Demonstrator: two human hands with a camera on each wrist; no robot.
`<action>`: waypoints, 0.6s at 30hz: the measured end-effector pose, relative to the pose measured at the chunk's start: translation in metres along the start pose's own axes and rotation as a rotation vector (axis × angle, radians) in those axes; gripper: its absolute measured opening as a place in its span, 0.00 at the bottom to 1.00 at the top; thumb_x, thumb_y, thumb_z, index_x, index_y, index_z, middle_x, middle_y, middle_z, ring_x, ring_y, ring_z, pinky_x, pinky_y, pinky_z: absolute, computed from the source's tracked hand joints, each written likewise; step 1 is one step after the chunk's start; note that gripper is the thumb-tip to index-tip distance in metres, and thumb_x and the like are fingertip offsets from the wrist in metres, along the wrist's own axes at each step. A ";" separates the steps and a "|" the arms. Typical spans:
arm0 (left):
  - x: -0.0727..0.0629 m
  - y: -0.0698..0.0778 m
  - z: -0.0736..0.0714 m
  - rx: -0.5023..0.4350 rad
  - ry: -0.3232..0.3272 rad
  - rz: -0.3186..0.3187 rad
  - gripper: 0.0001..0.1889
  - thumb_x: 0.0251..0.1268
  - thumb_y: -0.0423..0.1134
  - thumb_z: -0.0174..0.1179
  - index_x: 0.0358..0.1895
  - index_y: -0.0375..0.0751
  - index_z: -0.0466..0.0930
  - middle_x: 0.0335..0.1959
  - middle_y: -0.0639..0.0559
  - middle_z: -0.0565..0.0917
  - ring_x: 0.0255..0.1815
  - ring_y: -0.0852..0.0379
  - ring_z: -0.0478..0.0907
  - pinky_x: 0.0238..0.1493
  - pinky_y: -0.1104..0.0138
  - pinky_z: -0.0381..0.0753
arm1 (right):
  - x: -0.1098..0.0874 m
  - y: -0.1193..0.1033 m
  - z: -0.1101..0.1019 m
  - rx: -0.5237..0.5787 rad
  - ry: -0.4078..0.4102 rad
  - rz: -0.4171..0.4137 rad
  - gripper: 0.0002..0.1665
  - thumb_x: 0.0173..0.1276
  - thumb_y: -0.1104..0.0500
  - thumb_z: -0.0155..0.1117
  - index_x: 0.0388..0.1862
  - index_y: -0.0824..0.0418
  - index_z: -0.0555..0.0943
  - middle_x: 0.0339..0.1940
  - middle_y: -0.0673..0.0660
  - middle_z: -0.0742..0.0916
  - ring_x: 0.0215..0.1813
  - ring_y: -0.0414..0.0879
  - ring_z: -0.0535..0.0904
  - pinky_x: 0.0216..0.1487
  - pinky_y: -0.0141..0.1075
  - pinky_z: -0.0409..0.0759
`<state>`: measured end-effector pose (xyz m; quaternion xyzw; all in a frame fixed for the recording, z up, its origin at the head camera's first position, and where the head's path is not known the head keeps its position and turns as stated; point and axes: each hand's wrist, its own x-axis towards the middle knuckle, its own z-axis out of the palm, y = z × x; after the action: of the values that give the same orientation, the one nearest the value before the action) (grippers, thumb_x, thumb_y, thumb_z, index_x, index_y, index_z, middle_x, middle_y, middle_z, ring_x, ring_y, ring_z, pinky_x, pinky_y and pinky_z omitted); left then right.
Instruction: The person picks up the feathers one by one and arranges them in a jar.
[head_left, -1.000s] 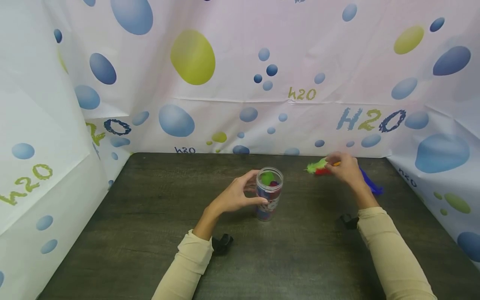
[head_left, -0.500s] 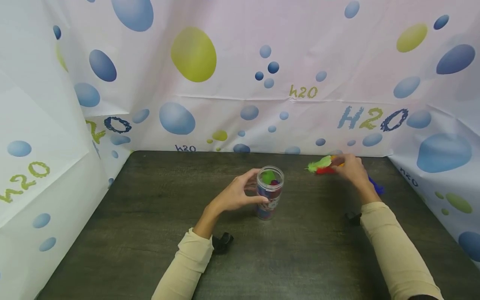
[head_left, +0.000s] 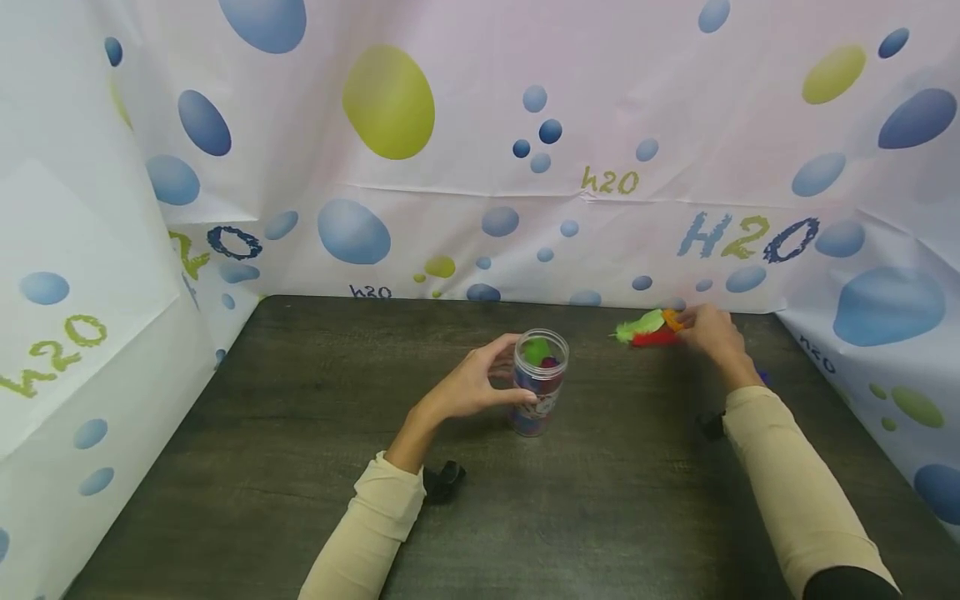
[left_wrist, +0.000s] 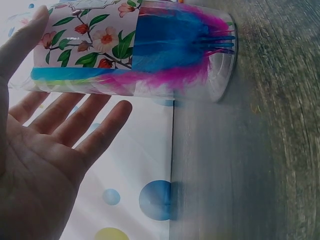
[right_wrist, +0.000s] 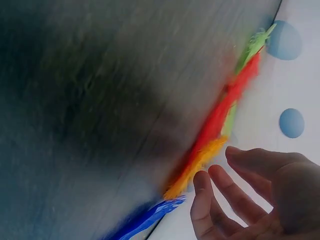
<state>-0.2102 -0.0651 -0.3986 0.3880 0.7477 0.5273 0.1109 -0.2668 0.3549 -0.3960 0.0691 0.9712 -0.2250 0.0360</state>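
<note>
A clear jar (head_left: 538, 400) stands upright on the table, lidless, with colourful feathers inside. My left hand (head_left: 472, 385) holds it from the left, thumb across its front and fingers behind. A flowered label (left_wrist: 90, 37) and blue feathers (left_wrist: 170, 42) show in the left wrist view. Over at the back right, my right hand (head_left: 714, 337) hovers by loose feathers; its thumb and fingers are apart, holding nothing. A green feather (head_left: 639, 326), a red feather (head_left: 654, 337) and an orange feather (right_wrist: 197, 167) lie overlapping. The blue feather (right_wrist: 145, 219) is mostly hidden by the right arm in the head view.
The dark wooden table (head_left: 247, 467) meets a white, bubble-printed sheet (head_left: 465, 100) at the back and sides. Black wrist-camera parts hang below both wrists, the left one (head_left: 444, 482) close to the tabletop.
My right hand has let go of the orange feather and drawn back slightly to the right, leaving it on the red one. The left hand and the jar stay put.
</note>
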 end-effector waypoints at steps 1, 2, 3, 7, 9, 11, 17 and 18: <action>0.000 0.000 0.000 -0.002 -0.001 -0.001 0.38 0.65 0.31 0.72 0.76 0.36 0.63 0.64 0.39 0.80 0.67 0.44 0.78 0.65 0.57 0.82 | 0.001 0.000 -0.001 -0.001 -0.007 0.008 0.23 0.74 0.63 0.59 0.62 0.77 0.77 0.61 0.78 0.80 0.58 0.74 0.77 0.58 0.68 0.76; 0.000 0.000 0.000 -0.003 -0.003 -0.001 0.38 0.66 0.31 0.72 0.76 0.36 0.63 0.64 0.39 0.80 0.67 0.44 0.78 0.65 0.57 0.82 | 0.002 0.001 -0.001 -0.005 -0.015 0.017 0.23 0.74 0.62 0.58 0.62 0.77 0.77 0.61 0.78 0.80 0.58 0.74 0.77 0.58 0.68 0.76; 0.000 0.001 0.000 -0.006 -0.005 0.000 0.38 0.66 0.31 0.72 0.76 0.36 0.63 0.64 0.39 0.80 0.67 0.44 0.78 0.65 0.57 0.82 | 0.003 0.001 -0.002 -0.008 -0.025 0.025 0.24 0.74 0.62 0.58 0.62 0.77 0.76 0.61 0.78 0.80 0.59 0.74 0.76 0.59 0.68 0.75; 0.001 0.003 -0.001 -0.010 -0.006 0.000 0.38 0.65 0.30 0.71 0.76 0.35 0.63 0.64 0.39 0.80 0.67 0.44 0.78 0.65 0.57 0.82 | 0.005 0.001 -0.006 -0.008 -0.064 0.052 0.25 0.74 0.64 0.57 0.64 0.79 0.75 0.63 0.79 0.78 0.58 0.73 0.75 0.62 0.69 0.74; 0.001 0.004 -0.001 -0.010 -0.004 -0.004 0.38 0.65 0.30 0.71 0.76 0.36 0.63 0.64 0.39 0.80 0.67 0.44 0.78 0.65 0.57 0.82 | 0.005 0.001 -0.008 -0.016 -0.072 0.060 0.25 0.73 0.65 0.56 0.64 0.79 0.74 0.63 0.79 0.77 0.58 0.73 0.74 0.62 0.69 0.73; 0.001 0.004 -0.001 -0.011 -0.004 -0.010 0.38 0.66 0.30 0.71 0.76 0.36 0.63 0.64 0.39 0.80 0.67 0.44 0.78 0.65 0.57 0.82 | 0.006 0.002 -0.009 -0.027 -0.077 0.069 0.26 0.72 0.65 0.56 0.64 0.79 0.74 0.64 0.79 0.77 0.59 0.74 0.74 0.62 0.69 0.73; 0.001 0.005 -0.002 -0.011 -0.006 -0.017 0.38 0.66 0.31 0.71 0.76 0.35 0.63 0.64 0.39 0.79 0.67 0.44 0.78 0.65 0.57 0.81 | 0.009 0.007 -0.009 -0.046 -0.085 0.084 0.26 0.70 0.66 0.57 0.64 0.78 0.74 0.65 0.80 0.76 0.61 0.75 0.73 0.60 0.69 0.74; 0.001 0.005 -0.002 -0.010 -0.005 -0.017 0.38 0.66 0.31 0.71 0.76 0.36 0.63 0.64 0.39 0.79 0.67 0.44 0.78 0.65 0.58 0.81 | 0.009 0.007 -0.009 -0.048 -0.088 0.085 0.26 0.70 0.66 0.57 0.64 0.78 0.74 0.65 0.80 0.76 0.61 0.75 0.73 0.59 0.69 0.74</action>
<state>-0.2096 -0.0654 -0.3937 0.3827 0.7479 0.5291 0.1192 -0.2755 0.3665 -0.3917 0.0992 0.9700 -0.2029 0.0897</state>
